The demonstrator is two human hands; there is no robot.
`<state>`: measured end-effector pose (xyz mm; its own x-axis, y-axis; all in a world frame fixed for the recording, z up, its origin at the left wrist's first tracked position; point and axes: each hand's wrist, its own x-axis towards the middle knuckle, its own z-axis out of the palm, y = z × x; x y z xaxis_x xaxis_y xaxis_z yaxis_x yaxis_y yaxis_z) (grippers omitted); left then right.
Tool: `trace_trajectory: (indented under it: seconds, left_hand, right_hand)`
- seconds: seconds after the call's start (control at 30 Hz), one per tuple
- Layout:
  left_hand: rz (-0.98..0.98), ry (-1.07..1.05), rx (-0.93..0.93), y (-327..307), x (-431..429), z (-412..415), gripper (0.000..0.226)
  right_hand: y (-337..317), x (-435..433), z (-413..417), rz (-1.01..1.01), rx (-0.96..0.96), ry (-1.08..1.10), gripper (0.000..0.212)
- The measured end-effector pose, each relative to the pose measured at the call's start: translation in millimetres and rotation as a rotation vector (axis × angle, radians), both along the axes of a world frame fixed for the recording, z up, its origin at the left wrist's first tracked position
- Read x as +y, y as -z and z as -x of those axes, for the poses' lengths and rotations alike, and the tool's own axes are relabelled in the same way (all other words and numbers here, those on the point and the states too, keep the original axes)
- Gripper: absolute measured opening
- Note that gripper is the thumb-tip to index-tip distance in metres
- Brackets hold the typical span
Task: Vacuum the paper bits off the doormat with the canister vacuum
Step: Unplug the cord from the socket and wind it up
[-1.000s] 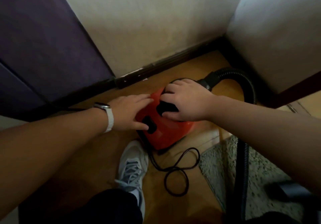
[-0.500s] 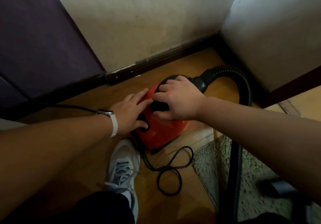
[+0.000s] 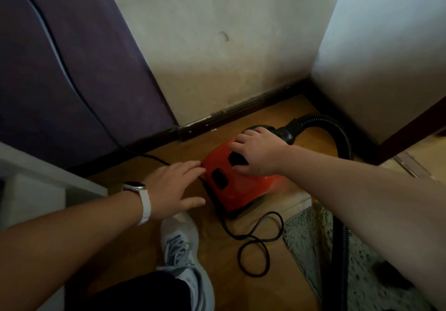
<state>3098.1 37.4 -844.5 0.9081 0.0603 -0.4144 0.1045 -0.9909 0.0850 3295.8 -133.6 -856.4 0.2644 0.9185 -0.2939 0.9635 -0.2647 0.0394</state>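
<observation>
Left hand (image 3: pixel 176 187) has pulled back off the red plastic canister vacuum (image 3: pixel 243 191) since half a second ago. Its thumb's clear of the black switch (image 3: pixel 219 178) now, grip wide, fingers straight, tips right at the canister's left edge (can't tell if they touch). Right hand (image 3: pixel 259 152) hasn't budged, its grip curled over the black carry handle (image 3: pixel 237 159) on top.

Canister sits on the orange-brown wooden floor (image 3: pixel 217 250), tucked into the corner, with a strip of bare floor between it and the dark skirting board (image 3: pixel 253 110). Black ribbed hose (image 3: pixel 323 118) leaves the far end, arcs close to the right wall, then runs down over the shaggy grey-green doormat (image 3: pixel 309 243), whose left edge lies just beside the canister's near corner. Black power cord (image 3: pixel 251 237) loops on the floor between canister, mat and a grey lace-up sneaker (image 3: pixel 179 240). Pale specks on the mat, too blurry to call. Most open floor is left of the canister.
</observation>
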Motion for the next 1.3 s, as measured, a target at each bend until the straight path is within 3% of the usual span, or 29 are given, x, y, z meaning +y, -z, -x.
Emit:
trace_trajectory:
  seconds: [0.1,0.23,0.4,0.73,0.97,1.1,1.3]
  left_hand:
    - [-0.087,0.012,0.036,-29.5,9.5,25.8,0.082]
    - [-0.069,-0.172,-0.168,-69.4,19.9,42.4,0.072]
    - [-0.135,-0.245,-0.409,-132.5,43.8,56.7,0.070]
    - [-0.407,-0.331,-0.757,-281.6,143.8,50.3,0.068]
    - [-0.506,-0.384,-0.749,-336.0,195.0,30.1,0.052]
    - [-0.480,-0.595,-0.663,-347.5,207.0,6.3,0.051]
    - [-0.325,-0.692,-0.788,-347.1,209.2,-24.6,0.031]
  right_hand:
    - [-22.6,-5.0,19.4,-0.086,0.049,0.033,0.067]
    - [-73.0,-8.7,42.6,-0.222,0.064,0.083,0.063]
    - [-141.2,16.2,56.3,-0.239,0.068,0.077,0.060]
    - [-255.3,134.4,90.7,-0.540,0.024,0.007,0.058]
    - [-302.3,206.1,107.0,-0.576,0.075,0.154,0.055]
    - [-311.9,241.8,111.6,-0.465,0.123,0.256,0.043]
    - [-307.9,255.3,118.9,-0.422,0.092,0.286,0.022]
